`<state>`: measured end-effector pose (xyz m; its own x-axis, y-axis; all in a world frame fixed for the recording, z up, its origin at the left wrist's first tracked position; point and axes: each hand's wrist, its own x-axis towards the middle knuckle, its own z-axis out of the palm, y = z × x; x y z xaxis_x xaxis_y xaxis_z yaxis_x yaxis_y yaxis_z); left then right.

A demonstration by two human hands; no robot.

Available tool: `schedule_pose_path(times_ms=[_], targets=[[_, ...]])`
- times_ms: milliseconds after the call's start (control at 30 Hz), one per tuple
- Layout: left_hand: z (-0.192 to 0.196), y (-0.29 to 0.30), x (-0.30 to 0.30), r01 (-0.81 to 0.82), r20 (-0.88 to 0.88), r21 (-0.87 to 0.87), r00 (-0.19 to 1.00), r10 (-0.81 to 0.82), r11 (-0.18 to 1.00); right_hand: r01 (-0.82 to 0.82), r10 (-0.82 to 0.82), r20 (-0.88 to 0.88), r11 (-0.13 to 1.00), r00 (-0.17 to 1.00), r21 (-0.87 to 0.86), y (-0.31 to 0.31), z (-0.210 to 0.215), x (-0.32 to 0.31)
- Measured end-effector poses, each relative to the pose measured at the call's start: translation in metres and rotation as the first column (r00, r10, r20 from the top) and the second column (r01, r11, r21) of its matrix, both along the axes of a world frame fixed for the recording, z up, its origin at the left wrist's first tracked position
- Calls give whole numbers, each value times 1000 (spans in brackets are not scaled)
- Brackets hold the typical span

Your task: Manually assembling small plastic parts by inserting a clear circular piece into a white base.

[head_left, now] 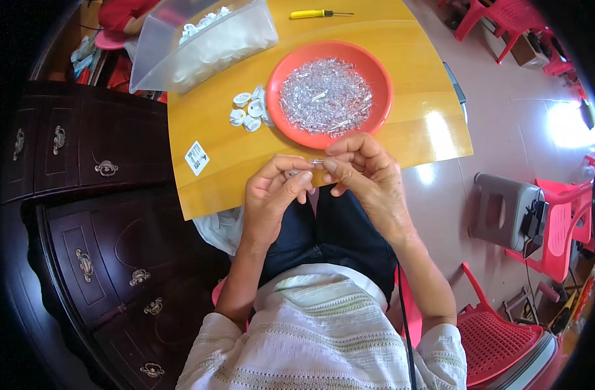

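Above my lap, at the near edge of the table, both hands meet fingertip to fingertip. My right hand (372, 179) pinches a small, clear, rod-like piece (317, 161) between thumb and forefinger. The piece's other end reaches the fingertips of my left hand (275, 188). That hand is closed, with a bit of something pale showing between thumb and fingers, too small to make out. Just beyond, a round red bowl (385, 107) holds a heap of similar clear pieces (327, 96). Several white round plastic parts (251, 109) lie loose beside its left side.
A translucent bin (239, 36) of white parts stands at the far left of the yellow table (414, 71). A yellow-handled screwdriver (320, 13) and a white label (197, 158) lie on it. Dark cabinets (109, 240) flank my left; a grey stool (505, 211) and red chairs (499, 338) are at right.
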<state>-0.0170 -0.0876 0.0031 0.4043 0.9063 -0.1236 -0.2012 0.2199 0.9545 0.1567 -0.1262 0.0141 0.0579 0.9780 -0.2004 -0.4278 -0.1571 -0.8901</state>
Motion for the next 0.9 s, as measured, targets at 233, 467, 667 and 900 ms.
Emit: schedule_pose_path(times_ms=[233, 467, 667, 900], targets=[[-10, -6, 6, -82, 9, -2, 997, 82, 997, 83, -90, 224, 996, 970, 39, 0, 0, -6], [-14, -2, 3, -103, 8, 48, 995, 103, 993, 9, -50, 394, 994, 918, 107, 0, -2, -7], [-12, -2, 0, -58, -113, 124, 991, 72, 991, -5, -71, 515, 989, 854, 145, 1, -3, -8], [-7, -2, -3, 23, -325, 206, 945, 47, 978, 0, -120, 549, 977, 827, 213, -1, -13, -12]])
